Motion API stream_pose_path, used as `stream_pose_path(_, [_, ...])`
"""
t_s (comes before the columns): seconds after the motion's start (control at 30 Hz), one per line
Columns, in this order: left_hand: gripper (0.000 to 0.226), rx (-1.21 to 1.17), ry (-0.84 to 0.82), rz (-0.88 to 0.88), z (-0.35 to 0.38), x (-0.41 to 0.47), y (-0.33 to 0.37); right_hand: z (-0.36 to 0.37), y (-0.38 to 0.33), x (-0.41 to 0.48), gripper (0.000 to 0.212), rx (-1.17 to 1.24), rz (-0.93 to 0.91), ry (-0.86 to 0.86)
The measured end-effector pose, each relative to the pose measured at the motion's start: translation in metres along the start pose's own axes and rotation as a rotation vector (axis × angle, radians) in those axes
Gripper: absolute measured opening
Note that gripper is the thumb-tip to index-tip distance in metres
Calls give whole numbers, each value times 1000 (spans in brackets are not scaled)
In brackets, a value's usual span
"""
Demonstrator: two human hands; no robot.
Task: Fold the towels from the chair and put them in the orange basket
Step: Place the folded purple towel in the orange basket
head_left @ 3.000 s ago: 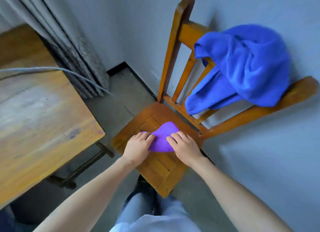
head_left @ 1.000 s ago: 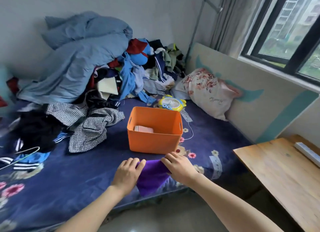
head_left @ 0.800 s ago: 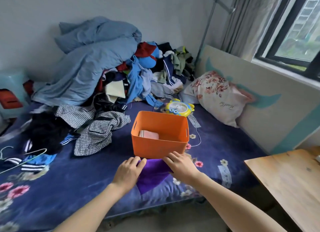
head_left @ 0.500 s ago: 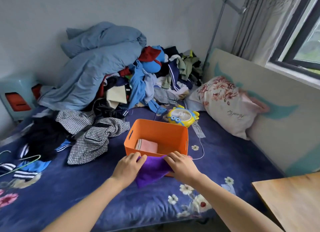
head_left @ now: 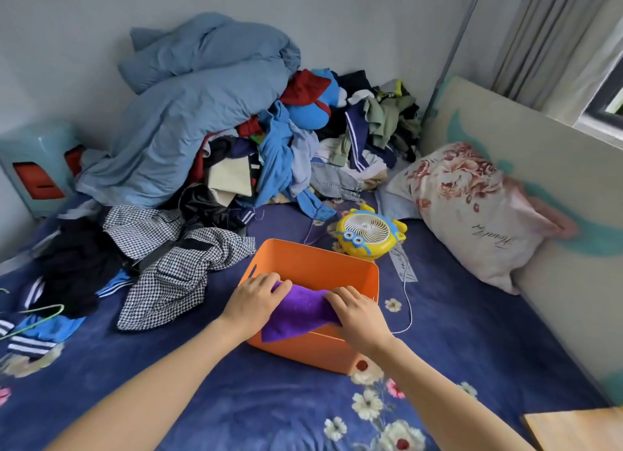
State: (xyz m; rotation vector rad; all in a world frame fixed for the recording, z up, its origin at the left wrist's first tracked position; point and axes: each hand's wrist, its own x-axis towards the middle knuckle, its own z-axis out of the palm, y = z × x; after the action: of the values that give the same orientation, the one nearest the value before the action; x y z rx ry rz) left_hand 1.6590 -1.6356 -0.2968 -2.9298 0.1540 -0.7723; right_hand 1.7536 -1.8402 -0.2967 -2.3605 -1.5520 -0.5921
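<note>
Head view: I see left hand [head_left: 253, 303] and right hand [head_left: 358, 315] each pinching folded purple towel [head_left: 298, 310] over near rim of orange basket [head_left: 312, 267], basket on blue floral bedsheet [head_left: 236, 396], clothes pile [head_left: 236, 140] far left.

Both arms are bare and reach forward from the bottom of the view, coming closer toward the hands. The left hand [head_left: 253, 303] is back up, its fingers curled over the left edge of the towel [head_left: 298, 313]. The right hand [head_left: 360, 316] is also back up and its fingers pinch the right edge. The hands are near each other but do not touch.
</note>
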Motion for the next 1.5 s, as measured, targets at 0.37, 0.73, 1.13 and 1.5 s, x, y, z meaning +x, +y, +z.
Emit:
stream_pose_path(0.37, [72,-163,-401,98,123,66,-82,103,44,71,46,59,357,-341])
stream_pose_path(0.73, [47,-212,-482,120,218,85,-126,194,66,97,62,160,554,-432])
stream_pose_path(1.13, [60,-102,-1462,-81,284,-11,-82,321,17,46,55,402,521,-1261])
stream_pose_path(1.5, [50,-203,-1508,-242,273,-4,-84,297,42,46,53,395,553,-1255])
